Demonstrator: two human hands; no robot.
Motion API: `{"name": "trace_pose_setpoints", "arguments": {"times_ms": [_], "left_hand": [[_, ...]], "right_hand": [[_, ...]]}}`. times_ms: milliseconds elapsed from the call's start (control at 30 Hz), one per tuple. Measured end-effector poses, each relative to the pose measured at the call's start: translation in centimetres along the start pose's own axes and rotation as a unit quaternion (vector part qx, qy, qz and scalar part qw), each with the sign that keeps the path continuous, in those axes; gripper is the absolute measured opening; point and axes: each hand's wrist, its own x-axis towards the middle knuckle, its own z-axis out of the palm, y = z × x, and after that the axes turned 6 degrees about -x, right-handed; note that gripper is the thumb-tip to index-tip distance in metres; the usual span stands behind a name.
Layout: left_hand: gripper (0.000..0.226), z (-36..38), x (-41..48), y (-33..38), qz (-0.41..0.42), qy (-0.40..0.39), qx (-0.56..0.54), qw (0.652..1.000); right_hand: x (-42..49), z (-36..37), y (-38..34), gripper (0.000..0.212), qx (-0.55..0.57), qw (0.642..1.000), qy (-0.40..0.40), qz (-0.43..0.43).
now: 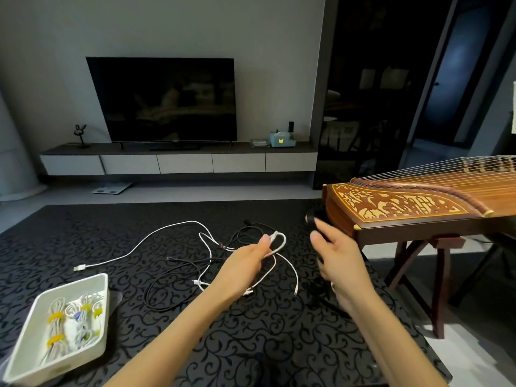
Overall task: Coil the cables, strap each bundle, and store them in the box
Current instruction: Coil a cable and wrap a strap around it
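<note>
Pinching a loop of white cable (280, 241), the fingers (264, 243) of the left hand (245, 261) hold it above the tabletop (251, 344). The right hand (339, 258) is raised alongside; whether it grips anything cannot be told. Coiling is in hand. Next: wind the trailing length onto the loop. The black cable (181, 260) crosses it and may snag. The box (72, 280), near left, holds strapped bundles (55, 328). A zither (405, 205) crowds the right.
</note>
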Motion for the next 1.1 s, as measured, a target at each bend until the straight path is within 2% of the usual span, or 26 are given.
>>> {"name": "trace_pose_setpoints", "arguments": {"times_ms": [100,167,233,367,500,567,633,667,733,800,867,967,1100], "left_hand": [[0.066,0.9,-0.4,0.0,0.018,0.008,0.106,0.994],[0.065,1.4,-0.8,0.4,0.057,0.024,0.125,0.990],[0.060,1.5,-1.0,0.7,0.104,0.054,0.134,0.984],[0.050,1.8,-0.9,-0.1,0.153,0.092,0.053,0.983],[0.036,2.0,-0.7,0.0,0.103,0.120,-0.115,0.981],[0.032,1.7,-0.7,0.4,0.078,0.117,-0.141,0.980],[0.033,1.4,-0.7,0.7,0.078,0.103,-0.160,0.979],[0.034,1.4,-0.7,0.9,0.080,0.092,-0.180,0.976],[0.037,1.2,-0.8,1.3,0.087,0.061,-0.214,0.971],[0.037,1.3,-1.1,1.7,0.095,0.015,-0.234,0.967],[0.035,1.5,-1.7,2.1,0.099,-0.044,-0.234,0.966],[0.033,1.5,-2.5,2.3,0.136,-0.117,-0.160,0.971],[0.022,1.0,-3.3,1.7,0.179,-0.173,-0.074,0.966]], "right_hand": [[-0.1,0.7,-1.8,0.038,0.064,0.990,-0.108,0.067],[-0.9,2.1,-2.1,0.036,0.046,0.976,-0.188,0.104],[-1.7,3.2,-1.1,0.036,0.004,0.973,-0.213,0.093],[-2.9,3.8,0.3,0.043,-0.064,0.987,-0.147,-0.017],[-3.7,3.0,1.6,0.059,-0.072,0.988,-0.085,-0.104],[-4.2,2.0,2.0,0.056,-0.049,0.990,-0.065,-0.116],[-4.3,1.2,2.3,0.041,0.029,0.994,-0.074,-0.077],[-4.2,0.9,2.4,0.035,0.103,0.990,-0.086,-0.036],[-3.7,0.4,2.6,0.027,0.264,0.958,-0.100,0.049],[-2.8,0.1,2.7,0.018,0.336,0.932,-0.096,0.096],[-1.9,-0.2,2.6,0.019,0.313,0.937,-0.094,0.123],[-0.9,-1.0,1.7,0.025,0.225,0.960,-0.085,0.143],[-0.7,-2.4,-0.2,0.023,0.122,0.979,-0.096,0.131]]}}
